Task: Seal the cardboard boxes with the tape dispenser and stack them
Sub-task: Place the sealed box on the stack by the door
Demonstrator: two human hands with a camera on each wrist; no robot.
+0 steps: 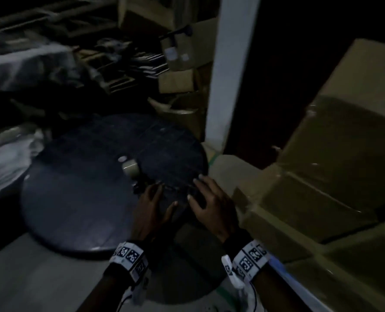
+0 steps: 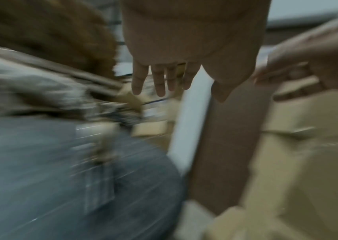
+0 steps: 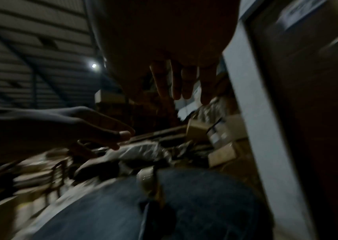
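Observation:
A tape dispenser (image 1: 133, 172) with a pale roll lies near the middle of a dark round table (image 1: 78, 199). My left hand (image 1: 155, 203) hovers just in front of it with straight fingers (image 2: 159, 81), empty and apart from it. My right hand (image 1: 207, 197) hovers beside the left, fingers (image 3: 184, 84) spread, also empty. Taped cardboard boxes (image 1: 335, 154) are stacked at the right, close to my right wrist. The dispenser (image 3: 149, 180) also shows, blurred, in the right wrist view. All views are dark or motion-blurred.
A white post (image 1: 229, 75) stands behind the table's right edge. More cardboard boxes (image 1: 182, 64) and flattened packaging are piled behind the table. Crumpled plastic sheeting (image 1: 11, 70) lies to the left. Pale floor (image 1: 40, 284) shows in front.

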